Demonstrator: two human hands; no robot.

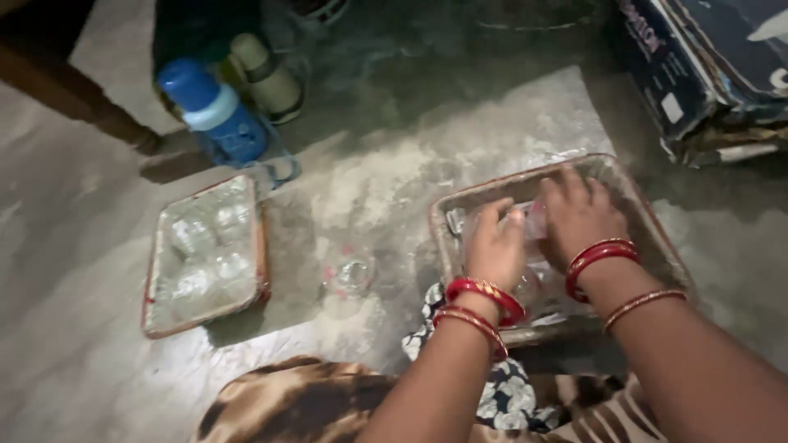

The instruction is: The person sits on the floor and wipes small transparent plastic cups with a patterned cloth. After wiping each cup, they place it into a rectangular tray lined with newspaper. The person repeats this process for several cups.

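Observation:
Both hands reach into a shallow rectangular tray [648, 221] with a brown rim and a shiny lining, on the floor at the right. My left hand [495, 246] and my right hand [579, 215] together hold a clear glass [533, 218] lying on its side between them inside the tray. Another clear glass [528, 287] shows just under my left wrist. Red and gold bangles circle both wrists. A lone clear glass [351, 275] stands on the floor between the two trays.
A second tray [261, 246] at the left holds several clear glasses. A blue flask [215, 111] and a beige flask [267, 78] lie behind it. A dark cardboard box [698, 74] sits at the top right. Patterned cloth [509, 394] covers my lap.

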